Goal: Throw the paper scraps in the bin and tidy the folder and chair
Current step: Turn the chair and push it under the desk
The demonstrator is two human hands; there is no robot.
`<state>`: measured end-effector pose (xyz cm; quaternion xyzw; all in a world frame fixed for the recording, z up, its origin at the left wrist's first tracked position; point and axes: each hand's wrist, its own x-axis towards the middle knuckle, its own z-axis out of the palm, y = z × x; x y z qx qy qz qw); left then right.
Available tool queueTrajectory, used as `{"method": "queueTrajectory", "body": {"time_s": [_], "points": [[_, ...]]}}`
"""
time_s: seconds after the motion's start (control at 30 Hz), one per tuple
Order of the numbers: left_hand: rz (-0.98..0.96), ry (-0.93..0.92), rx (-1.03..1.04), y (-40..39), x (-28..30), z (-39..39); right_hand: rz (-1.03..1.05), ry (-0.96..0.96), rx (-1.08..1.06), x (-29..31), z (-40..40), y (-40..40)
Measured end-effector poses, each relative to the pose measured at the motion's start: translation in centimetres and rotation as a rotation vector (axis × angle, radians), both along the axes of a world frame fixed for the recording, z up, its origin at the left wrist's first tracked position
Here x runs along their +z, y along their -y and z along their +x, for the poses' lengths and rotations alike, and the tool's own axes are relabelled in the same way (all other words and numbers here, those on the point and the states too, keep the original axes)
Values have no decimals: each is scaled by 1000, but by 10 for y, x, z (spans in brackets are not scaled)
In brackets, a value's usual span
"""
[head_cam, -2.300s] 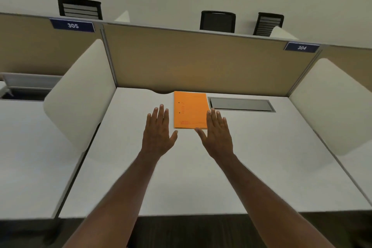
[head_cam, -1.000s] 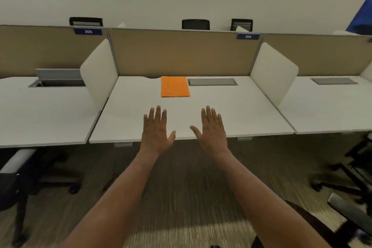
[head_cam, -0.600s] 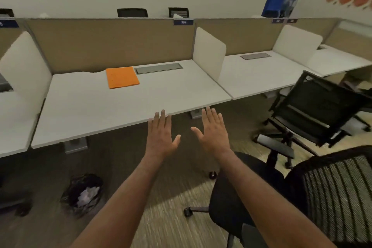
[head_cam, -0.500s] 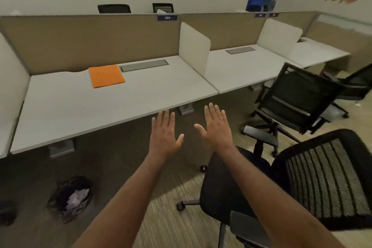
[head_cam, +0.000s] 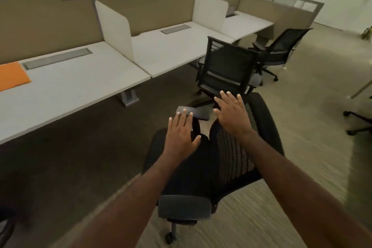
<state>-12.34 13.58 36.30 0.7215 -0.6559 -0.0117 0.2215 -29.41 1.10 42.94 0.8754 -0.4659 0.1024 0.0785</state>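
The chair step looks to be in hand: the black mesh chair stands out on the floor, well apart from the surface where the orange folder lies flat. Both hands are empty, fingers spread. The left hand hovers over the seat; the right hand is at the backrest, contact unclear. Next they must grip the backrest and roll the chair under.

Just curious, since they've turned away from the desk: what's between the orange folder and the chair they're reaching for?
In the head view, only bare white desk and then dark carpet lie between the orange folder and the chair.
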Motion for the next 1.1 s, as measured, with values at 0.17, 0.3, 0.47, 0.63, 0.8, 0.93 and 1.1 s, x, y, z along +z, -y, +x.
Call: {"method": "queueTrajectory", "body": {"time_s": [0.17, 0.3, 0.47, 0.63, 0.8, 0.93, 1.1], "points": [[-5, -147, -98, 54, -4, -129, 40, -44, -13, 1, -108, 66], [36, -293, -122, 87, -10, -215, 118, -194, 52, -4, -168, 113], [235, -425, -47, 116, -13, -279, 161, -376, 184, -22, -213, 149], [431, -469, 18, 121, -24, -321, 261, -554, 295, -44, -236, 170], [485, -533, 61, 122, -30, -332, 295, -533, 318, -60, -230, 185], [485, -558, 59, 124, -29, -323, 256, -507, 399, -64, -224, 193], [459, -611, 71, 128, -22, -306, 272, -543, 425, -54, -199, 198]]}}
